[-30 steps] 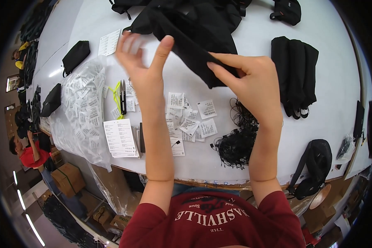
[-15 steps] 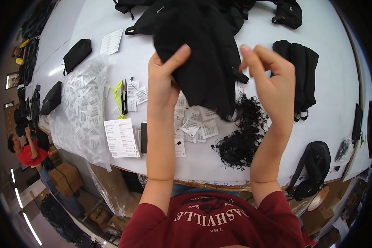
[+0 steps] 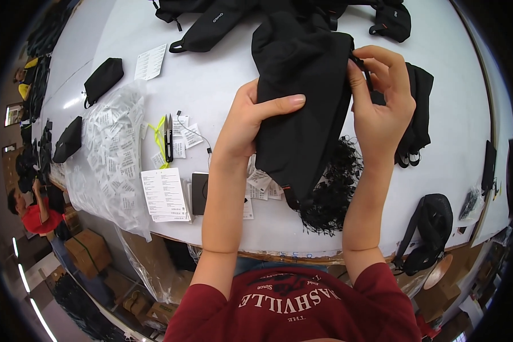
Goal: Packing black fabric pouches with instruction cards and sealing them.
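Note:
Above the table I hold up a black fabric bag (image 3: pixel 302 137), its lower end narrow with a small orange tab. My left hand (image 3: pixel 242 125) is closed on its left side, thumb flat across the front and fingers hidden behind. At the bag's upper right edge my right hand (image 3: pixel 385 94) pinches a thin dark strip, perhaps a strap or zip pull; the fingers partly cover it. Beneath the bag lie a tangled heap of black strings (image 3: pixel 330 211) and several small white printed packets (image 3: pixel 259 181), both partly hidden.
Left of my arm are a large clear plastic bag of white packets (image 3: pixel 111 154), black thread snips (image 3: pixel 169 139) and a stack of printed cards (image 3: pixel 165 194). More black bags (image 3: pixel 214 28) lie at the far side and right. A person in red (image 3: pixel 40 214) stands far left.
My right hand, formerly apart from the bag with curled fingers, now pinches its upper right edge. The bag's wide end has shifted right, and my left hand has moved slightly right and down.

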Available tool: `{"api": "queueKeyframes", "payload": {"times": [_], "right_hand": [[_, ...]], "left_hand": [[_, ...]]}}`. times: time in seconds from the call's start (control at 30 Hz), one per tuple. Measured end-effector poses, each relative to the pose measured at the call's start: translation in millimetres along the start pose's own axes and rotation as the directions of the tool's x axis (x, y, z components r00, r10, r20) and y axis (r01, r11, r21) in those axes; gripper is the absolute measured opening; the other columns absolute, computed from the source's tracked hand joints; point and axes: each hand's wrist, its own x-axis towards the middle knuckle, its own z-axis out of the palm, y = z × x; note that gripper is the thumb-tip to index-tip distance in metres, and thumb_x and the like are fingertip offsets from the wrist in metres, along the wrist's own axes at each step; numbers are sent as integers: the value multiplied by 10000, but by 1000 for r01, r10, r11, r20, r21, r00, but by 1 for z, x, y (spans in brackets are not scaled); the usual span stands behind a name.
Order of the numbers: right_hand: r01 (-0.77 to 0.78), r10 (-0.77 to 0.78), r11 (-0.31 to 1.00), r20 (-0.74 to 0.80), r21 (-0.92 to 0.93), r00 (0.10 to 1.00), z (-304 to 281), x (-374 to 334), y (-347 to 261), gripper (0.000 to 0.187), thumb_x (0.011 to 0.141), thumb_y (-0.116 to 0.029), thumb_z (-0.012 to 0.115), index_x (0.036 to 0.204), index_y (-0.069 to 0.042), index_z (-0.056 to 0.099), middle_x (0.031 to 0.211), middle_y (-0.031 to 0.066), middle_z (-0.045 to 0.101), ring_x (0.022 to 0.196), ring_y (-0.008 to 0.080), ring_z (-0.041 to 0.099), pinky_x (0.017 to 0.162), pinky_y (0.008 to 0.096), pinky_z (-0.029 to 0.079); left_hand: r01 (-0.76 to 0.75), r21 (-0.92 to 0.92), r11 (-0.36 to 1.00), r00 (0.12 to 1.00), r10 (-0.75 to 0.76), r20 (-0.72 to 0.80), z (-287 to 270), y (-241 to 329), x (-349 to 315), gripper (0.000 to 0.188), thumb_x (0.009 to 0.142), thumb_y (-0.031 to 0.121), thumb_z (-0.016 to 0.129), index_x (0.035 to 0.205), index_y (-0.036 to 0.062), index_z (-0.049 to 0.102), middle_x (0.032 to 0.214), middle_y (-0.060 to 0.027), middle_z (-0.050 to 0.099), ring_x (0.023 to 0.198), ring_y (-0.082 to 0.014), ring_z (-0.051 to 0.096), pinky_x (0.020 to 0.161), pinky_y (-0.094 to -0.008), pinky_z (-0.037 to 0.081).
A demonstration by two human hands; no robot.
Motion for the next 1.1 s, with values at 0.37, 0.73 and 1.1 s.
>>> {"api": "queueKeyframes", "payload": {"times": [0.37,0.73,1.1], "right_hand": [[-264,252,959,112,104,961,-9,2,-6,90,796,-77,732,858,-36,680,674,-28,606,565,36,477,487,173,327],[-122,83,989,368,84,926,-2,-3,-22,78,758,-96,738,786,-41,689,705,-8,660,506,78,480,469,191,373],[-62,31,994,318,89,948,-3,-6,-22,61,758,-93,731,786,-50,699,672,24,639,482,110,471,450,219,357]], "left_hand": [[77,-65,995,997,-77,1,-9,-6,4,394,758,89,739,1083,-73,585,951,-118,675,822,-168,670,755,-273,545],[-31,-71,997,997,26,-74,-25,-16,12,368,792,147,757,1075,-33,607,915,-74,670,816,-146,652,738,-262,519],[35,-381,924,997,-60,-53,-18,-17,10,271,868,129,660,1073,-38,605,924,-105,683,748,-176,683,674,-279,574]]}}
